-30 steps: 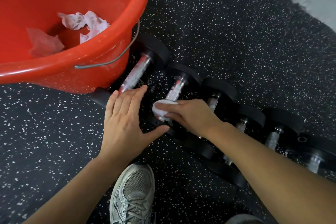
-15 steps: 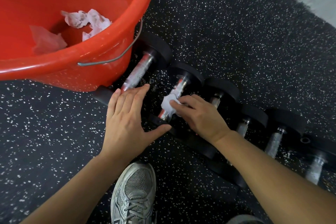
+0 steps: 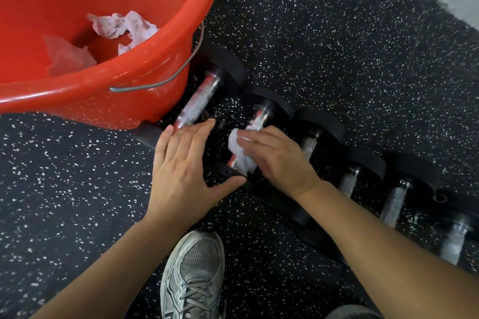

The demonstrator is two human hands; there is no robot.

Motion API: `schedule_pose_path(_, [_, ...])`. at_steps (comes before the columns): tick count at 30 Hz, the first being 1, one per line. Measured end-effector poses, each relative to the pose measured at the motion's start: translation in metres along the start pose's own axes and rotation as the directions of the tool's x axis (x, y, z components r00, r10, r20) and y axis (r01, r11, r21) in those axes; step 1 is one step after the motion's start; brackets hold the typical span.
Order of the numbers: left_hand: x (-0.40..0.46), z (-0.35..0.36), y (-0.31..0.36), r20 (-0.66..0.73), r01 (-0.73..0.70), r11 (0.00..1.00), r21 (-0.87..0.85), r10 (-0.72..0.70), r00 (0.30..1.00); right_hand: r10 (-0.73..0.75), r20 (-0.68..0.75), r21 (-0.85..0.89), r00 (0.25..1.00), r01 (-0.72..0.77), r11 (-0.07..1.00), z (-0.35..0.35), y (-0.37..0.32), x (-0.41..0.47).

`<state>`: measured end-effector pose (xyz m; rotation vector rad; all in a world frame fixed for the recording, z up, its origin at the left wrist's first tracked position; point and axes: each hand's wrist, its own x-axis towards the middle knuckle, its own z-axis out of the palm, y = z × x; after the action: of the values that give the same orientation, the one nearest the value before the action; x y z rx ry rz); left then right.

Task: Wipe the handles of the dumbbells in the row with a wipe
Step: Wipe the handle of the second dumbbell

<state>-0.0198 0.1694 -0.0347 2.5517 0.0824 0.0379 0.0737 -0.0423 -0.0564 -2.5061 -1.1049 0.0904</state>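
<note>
Several black dumbbells with chrome handles lie in a row on the speckled floor, running from the bucket toward the lower right. My right hand (image 3: 274,158) presses a white wipe (image 3: 239,153) around the handle of the second dumbbell (image 3: 260,116). My left hand (image 3: 181,171) lies flat with fingers spread over the near end of the first dumbbell (image 3: 199,101); the thumb reaches toward the second one's near head. Further handles (image 3: 392,202) show to the right, partly hidden by my right forearm.
A big red bucket (image 3: 108,93) with a wire bail and crumpled used wipes (image 3: 124,26) inside stands at the upper left, touching the first dumbbell. My grey sneaker (image 3: 194,274) rests on the floor below my hands. A pale floor strip shows beyond the mat's edge at the top right.
My right hand has slid the wipe back and forth along the second handle, now nearer its lower end. My left hand has stayed in place on the first dumbbell.
</note>
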Motion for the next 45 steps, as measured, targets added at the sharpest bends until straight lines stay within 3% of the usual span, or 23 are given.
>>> schedule_pose_path(4, [0.0,-0.001,0.001,0.0,-0.001,1.0,-0.003,0.001,1.0,-0.026,0.087,0.001,0.996,0.026,1.0,-0.005,0.005,0.005])
schedule_pose_path(10, [0.0,-0.001,0.0,-0.005,-0.005,1.0,-0.01,0.005,1.0,0.228,-0.09,-0.04,0.97,-0.232,0.972,-0.006,0.014,0.017])
schedule_pose_path(14, [0.0,0.001,-0.001,-0.006,-0.002,1.0,-0.002,0.002,1.0,0.099,0.153,0.171,0.983,-0.125,0.977,0.0,-0.009,0.011])
schedule_pose_path(16, [0.0,0.001,-0.001,-0.007,-0.001,1.0,-0.002,0.001,1.0,0.028,0.204,0.219,0.979,-0.073,0.973,0.0,-0.012,0.011])
schedule_pose_path(19, [0.0,0.0,0.001,-0.002,-0.003,1.0,-0.003,0.003,1.0,0.141,0.099,0.214,0.985,-0.159,0.964,-0.008,0.002,0.017])
schedule_pose_path(21, [-0.001,-0.001,0.001,-0.002,-0.002,1.0,-0.005,0.002,1.0,0.284,-0.045,0.22,0.958,-0.267,0.938,-0.013,0.012,0.019])
schedule_pose_path(23, [-0.001,-0.001,0.001,-0.003,-0.003,1.0,-0.003,0.003,1.0,0.341,-0.087,0.242,0.936,-0.313,0.919,-0.014,0.013,0.018])
schedule_pose_path(27, [-0.001,0.0,0.001,-0.01,-0.005,1.0,0.02,0.005,1.0,0.17,0.149,0.335,0.974,-0.212,0.918,-0.009,-0.006,0.006])
schedule_pose_path(30, [-0.002,0.001,0.002,-0.019,-0.01,0.999,0.042,0.011,1.0,0.074,0.21,0.374,0.975,-0.15,0.915,-0.007,-0.01,0.007])
schedule_pose_path(33, [-0.001,0.001,0.003,-0.018,-0.014,0.998,0.06,0.015,1.0,0.169,0.071,0.334,0.983,-0.183,0.925,-0.01,0.002,0.013])
schedule_pose_path(36, [-0.002,0.001,0.006,-0.026,-0.018,0.998,0.06,0.02,0.999,0.349,-0.083,0.354,0.934,-0.3,0.886,-0.013,0.015,0.014])
schedule_pose_path(42, [-0.002,0.006,0.018,-0.054,-0.063,0.998,0.015,0.064,0.997,0.48,-0.02,0.537,0.877,-0.396,0.745,-0.033,0.008,0.003])
schedule_pose_path(45, [-0.003,0.014,0.033,-0.054,-0.126,0.992,-0.02,0.125,0.991,0.577,-0.067,0.547,0.814,-0.454,0.703,-0.063,0.011,-0.019])
